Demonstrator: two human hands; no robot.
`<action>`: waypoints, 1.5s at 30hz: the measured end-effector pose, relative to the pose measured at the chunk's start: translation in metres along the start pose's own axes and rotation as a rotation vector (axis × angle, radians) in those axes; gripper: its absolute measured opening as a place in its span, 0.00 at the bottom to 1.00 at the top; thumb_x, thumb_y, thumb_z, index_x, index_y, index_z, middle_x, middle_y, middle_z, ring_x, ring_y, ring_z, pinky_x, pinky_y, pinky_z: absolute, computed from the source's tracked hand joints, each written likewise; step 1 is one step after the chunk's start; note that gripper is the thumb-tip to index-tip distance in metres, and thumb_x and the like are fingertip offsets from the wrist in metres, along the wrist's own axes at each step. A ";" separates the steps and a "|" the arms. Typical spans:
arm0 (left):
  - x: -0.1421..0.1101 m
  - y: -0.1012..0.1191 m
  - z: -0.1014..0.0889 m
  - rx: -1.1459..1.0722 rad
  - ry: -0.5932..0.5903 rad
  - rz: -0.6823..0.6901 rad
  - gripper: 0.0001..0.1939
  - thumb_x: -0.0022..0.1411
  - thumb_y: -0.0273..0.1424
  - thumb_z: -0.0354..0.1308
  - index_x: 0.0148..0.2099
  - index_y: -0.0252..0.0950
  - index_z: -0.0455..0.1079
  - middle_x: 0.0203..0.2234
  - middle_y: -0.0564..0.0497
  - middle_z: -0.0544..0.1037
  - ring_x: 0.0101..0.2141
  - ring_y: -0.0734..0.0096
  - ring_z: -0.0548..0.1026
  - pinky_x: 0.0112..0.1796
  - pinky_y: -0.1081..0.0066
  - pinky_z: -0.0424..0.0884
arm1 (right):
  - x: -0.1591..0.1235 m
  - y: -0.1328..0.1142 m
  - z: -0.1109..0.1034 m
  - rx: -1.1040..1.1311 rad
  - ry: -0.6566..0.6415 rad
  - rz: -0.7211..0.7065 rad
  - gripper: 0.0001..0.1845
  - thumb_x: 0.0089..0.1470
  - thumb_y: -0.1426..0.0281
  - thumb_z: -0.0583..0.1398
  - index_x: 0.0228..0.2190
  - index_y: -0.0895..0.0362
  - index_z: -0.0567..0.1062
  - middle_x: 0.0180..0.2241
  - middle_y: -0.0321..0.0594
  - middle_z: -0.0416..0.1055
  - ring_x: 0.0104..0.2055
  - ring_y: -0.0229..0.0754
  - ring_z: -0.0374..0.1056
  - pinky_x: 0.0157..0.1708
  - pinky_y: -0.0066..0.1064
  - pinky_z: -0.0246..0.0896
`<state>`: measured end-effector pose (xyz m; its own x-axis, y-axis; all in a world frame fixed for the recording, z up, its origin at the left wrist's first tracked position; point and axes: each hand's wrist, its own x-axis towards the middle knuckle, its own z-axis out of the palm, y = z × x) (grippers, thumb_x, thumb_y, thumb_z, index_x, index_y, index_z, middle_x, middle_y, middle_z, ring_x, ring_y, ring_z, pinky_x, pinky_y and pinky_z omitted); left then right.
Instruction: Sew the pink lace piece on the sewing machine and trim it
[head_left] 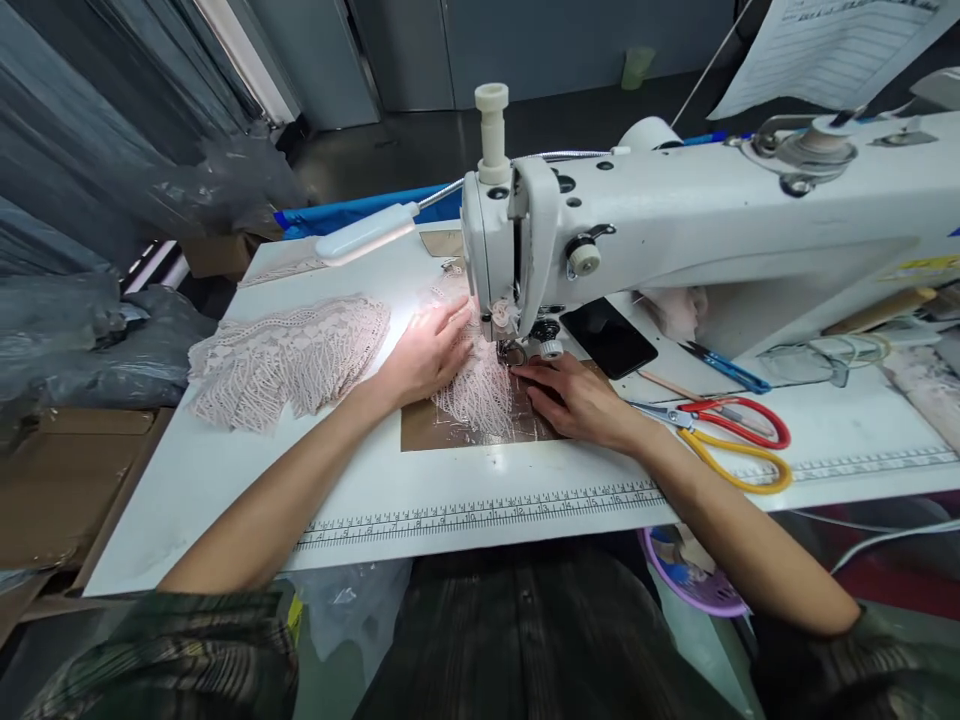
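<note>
A white sewing machine (675,225) stands on a white table (225,470). A piece of pale pink lace (480,390) lies under its needle, lit by the machine lamp. My left hand (427,350) lies flat on the lace left of the presser foot, fingers stretched out. To the right of the needle, my right hand (574,395) rests on the lace, its fingers laid flat toward the foot. A pile of the same lace (285,355) sits to the left.
Red and yellow scissors (731,435) and blue-handled snips (724,367) lie right of my right hand. A black phone (609,337) sits behind it. A ruler strip (480,510) runs along the table's front edge. Cardboard boxes (67,480) and plastic bags stand at left.
</note>
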<state>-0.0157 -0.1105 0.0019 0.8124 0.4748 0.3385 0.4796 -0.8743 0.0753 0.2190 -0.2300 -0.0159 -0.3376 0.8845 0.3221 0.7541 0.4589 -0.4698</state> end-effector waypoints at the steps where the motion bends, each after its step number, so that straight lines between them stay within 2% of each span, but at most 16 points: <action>1: -0.006 0.009 -0.003 -0.021 0.023 0.006 0.14 0.71 0.32 0.46 0.51 0.33 0.69 0.46 0.39 0.75 0.43 0.59 0.75 0.43 0.59 0.72 | 0.000 0.001 -0.002 0.020 0.009 0.001 0.19 0.63 0.70 0.52 0.52 0.58 0.75 0.41 0.49 0.72 0.42 0.46 0.68 0.44 0.40 0.67; 3: -0.018 0.026 -0.009 -0.128 0.029 0.072 0.12 0.71 0.32 0.49 0.49 0.32 0.70 0.43 0.42 0.77 0.41 0.64 0.76 0.41 0.62 0.75 | 0.000 0.002 -0.003 0.036 0.033 -0.005 0.18 0.63 0.70 0.53 0.50 0.59 0.77 0.40 0.48 0.73 0.42 0.46 0.69 0.44 0.41 0.67; 6: -0.032 0.043 -0.014 -0.303 -0.056 0.159 0.12 0.68 0.36 0.55 0.44 0.32 0.73 0.39 0.44 0.78 0.39 0.66 0.76 0.39 0.65 0.76 | 0.001 0.003 -0.001 0.046 0.082 -0.005 0.17 0.62 0.71 0.53 0.47 0.58 0.78 0.40 0.48 0.75 0.43 0.47 0.70 0.44 0.43 0.67; 8: -0.036 0.047 -0.014 -0.350 -0.099 0.134 0.11 0.67 0.36 0.57 0.39 0.33 0.74 0.39 0.43 0.78 0.39 0.66 0.76 0.38 0.65 0.76 | 0.001 0.004 0.002 0.073 0.108 0.000 0.16 0.61 0.72 0.53 0.45 0.58 0.79 0.40 0.46 0.76 0.43 0.46 0.71 0.45 0.42 0.68; 11: -0.039 0.046 -0.011 -0.382 -0.113 0.070 0.13 0.69 0.34 0.54 0.34 0.34 0.73 0.38 0.44 0.77 0.38 0.67 0.76 0.39 0.64 0.75 | 0.001 0.003 0.004 0.122 0.152 0.015 0.15 0.60 0.73 0.54 0.42 0.56 0.79 0.39 0.44 0.76 0.43 0.45 0.72 0.44 0.40 0.68; 14: -0.040 0.045 -0.010 -0.415 -0.112 0.031 0.13 0.70 0.32 0.52 0.34 0.34 0.72 0.39 0.44 0.77 0.39 0.67 0.75 0.41 0.64 0.74 | 0.002 0.000 0.003 0.164 0.170 0.004 0.14 0.58 0.74 0.55 0.41 0.57 0.79 0.38 0.43 0.76 0.40 0.44 0.72 0.43 0.38 0.68; 17: -0.041 0.046 -0.010 -0.443 -0.104 -0.021 0.12 0.70 0.31 0.51 0.35 0.33 0.71 0.41 0.44 0.76 0.41 0.67 0.75 0.41 0.64 0.74 | 0.000 -0.005 0.001 0.219 0.103 -0.058 0.14 0.58 0.74 0.55 0.43 0.57 0.78 0.40 0.45 0.74 0.40 0.42 0.72 0.43 0.37 0.68; 22: -0.040 0.051 -0.012 -0.473 0.016 -0.013 0.11 0.69 0.31 0.54 0.35 0.33 0.72 0.40 0.42 0.76 0.41 0.66 0.76 0.41 0.63 0.76 | -0.002 -0.014 0.005 0.273 0.001 -0.133 0.19 0.57 0.64 0.62 0.49 0.58 0.73 0.45 0.48 0.71 0.49 0.47 0.69 0.51 0.42 0.67; 26: -0.038 0.054 -0.008 -0.418 0.146 0.044 0.08 0.66 0.33 0.58 0.38 0.33 0.74 0.41 0.42 0.78 0.41 0.65 0.78 0.41 0.62 0.78 | 0.002 -0.019 0.011 0.255 0.003 -0.103 0.08 0.61 0.68 0.58 0.40 0.56 0.75 0.41 0.45 0.72 0.45 0.44 0.70 0.46 0.38 0.69; 29: -0.038 0.055 -0.002 -0.345 0.181 0.082 0.06 0.65 0.30 0.58 0.41 0.34 0.74 0.40 0.43 0.80 0.41 0.65 0.79 0.41 0.62 0.80 | 0.003 -0.018 0.010 0.313 0.053 -0.099 0.07 0.62 0.70 0.57 0.39 0.56 0.75 0.40 0.43 0.72 0.43 0.42 0.70 0.45 0.36 0.68; 32: -0.037 0.054 0.001 -0.386 0.256 0.027 0.07 0.66 0.24 0.55 0.41 0.33 0.74 0.38 0.44 0.81 0.40 0.68 0.80 0.38 0.68 0.80 | 0.000 -0.013 0.005 0.277 0.073 -0.068 0.10 0.62 0.69 0.57 0.43 0.58 0.76 0.41 0.47 0.70 0.42 0.43 0.69 0.44 0.37 0.69; 35: -0.036 0.054 0.001 -0.456 0.382 -0.032 0.04 0.66 0.24 0.57 0.39 0.31 0.74 0.37 0.44 0.81 0.37 0.71 0.80 0.33 0.74 0.79 | -0.003 -0.010 0.003 0.173 -0.006 -0.150 0.14 0.60 0.71 0.57 0.45 0.59 0.77 0.40 0.49 0.68 0.41 0.45 0.67 0.43 0.39 0.68; 38: -0.035 0.055 0.002 -0.453 0.398 -0.022 0.04 0.65 0.25 0.59 0.37 0.31 0.74 0.36 0.44 0.81 0.34 0.73 0.80 0.30 0.76 0.78 | -0.004 -0.013 0.004 0.060 -0.092 -0.234 0.15 0.58 0.72 0.57 0.45 0.57 0.79 0.37 0.47 0.67 0.41 0.47 0.63 0.43 0.41 0.65; 40: -0.035 0.055 0.004 -0.417 0.347 0.037 0.03 0.65 0.24 0.59 0.38 0.31 0.74 0.38 0.44 0.82 0.35 0.72 0.81 0.34 0.74 0.80 | -0.005 -0.017 0.003 0.026 -0.138 -0.236 0.16 0.57 0.72 0.58 0.46 0.54 0.80 0.36 0.47 0.67 0.41 0.48 0.62 0.44 0.43 0.63; 42: -0.036 0.054 0.007 -0.337 0.296 0.134 0.03 0.65 0.23 0.58 0.39 0.31 0.74 0.39 0.45 0.82 0.37 0.71 0.81 0.43 0.67 0.81 | -0.004 -0.021 -0.002 0.032 -0.195 -0.215 0.17 0.56 0.71 0.59 0.46 0.53 0.80 0.37 0.47 0.67 0.42 0.49 0.62 0.46 0.45 0.62; 45: -0.037 0.052 0.009 -0.200 0.240 0.253 0.04 0.66 0.23 0.57 0.40 0.31 0.73 0.38 0.46 0.82 0.40 0.68 0.81 0.52 0.58 0.77 | 0.003 -0.020 -0.015 0.129 -0.313 -0.209 0.15 0.55 0.72 0.59 0.42 0.52 0.82 0.39 0.45 0.70 0.45 0.48 0.65 0.49 0.43 0.61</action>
<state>-0.0174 -0.1726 -0.0155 0.7848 0.2259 0.5770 0.1811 -0.9741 0.1351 0.2114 -0.2379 0.0063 -0.6469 0.7446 0.1648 0.5807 0.6210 -0.5264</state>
